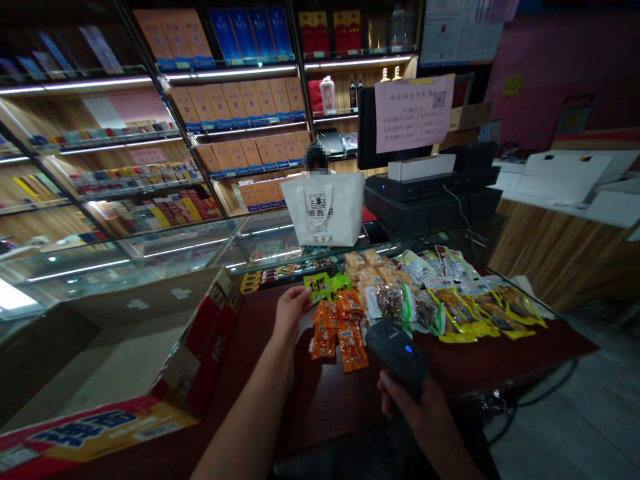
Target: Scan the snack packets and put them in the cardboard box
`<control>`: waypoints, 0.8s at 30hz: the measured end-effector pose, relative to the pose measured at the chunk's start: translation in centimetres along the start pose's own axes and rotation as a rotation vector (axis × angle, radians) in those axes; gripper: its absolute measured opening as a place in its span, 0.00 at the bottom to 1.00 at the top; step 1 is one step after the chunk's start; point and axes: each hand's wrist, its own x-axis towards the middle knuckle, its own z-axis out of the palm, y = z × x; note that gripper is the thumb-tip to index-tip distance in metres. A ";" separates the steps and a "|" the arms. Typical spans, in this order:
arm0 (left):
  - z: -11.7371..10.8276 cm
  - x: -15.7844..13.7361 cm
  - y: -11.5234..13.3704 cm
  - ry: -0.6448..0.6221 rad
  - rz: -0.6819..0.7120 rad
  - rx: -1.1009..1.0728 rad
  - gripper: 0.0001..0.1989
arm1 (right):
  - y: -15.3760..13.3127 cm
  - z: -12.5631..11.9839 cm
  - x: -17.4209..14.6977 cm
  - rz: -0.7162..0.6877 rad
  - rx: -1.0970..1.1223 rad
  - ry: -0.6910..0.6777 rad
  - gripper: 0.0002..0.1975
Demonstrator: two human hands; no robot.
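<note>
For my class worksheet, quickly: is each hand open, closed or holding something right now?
Left hand: fingertips at a green packet's edge; whether they grip it cannot be told.
Right hand: closed, holding a black handheld scanner.

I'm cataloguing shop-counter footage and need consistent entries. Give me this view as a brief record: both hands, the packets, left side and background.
left hand: at the left edge of a green packet; firmness of grip unclear
right hand: holding a black handheld scanner, blue light lit
nearest packets: orange packets, between the green packet and the scanner
right-hand packets: yellow-edged packets
surface: dark reddish tabletop
left side: open carton
background: white bag beyond the packets; monitor partly covered by a printed sheet
</note>
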 end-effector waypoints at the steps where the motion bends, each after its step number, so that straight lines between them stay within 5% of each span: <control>1: -0.5 -0.8 0.5 -0.006 -0.005 -0.028 0.21 | -0.3 -0.1 0.1 -0.007 -0.006 -0.003 0.23; 11: -3.0 -8.1 3.5 -0.002 0.050 -0.227 0.20 | -5.2 1.5 0.1 -0.001 -0.076 -0.110 0.21; 24: -2.8 -10.3 4.0 0.013 0.094 -0.240 0.19 | -4.9 3.1 -0.2 -0.027 -0.154 -0.120 0.19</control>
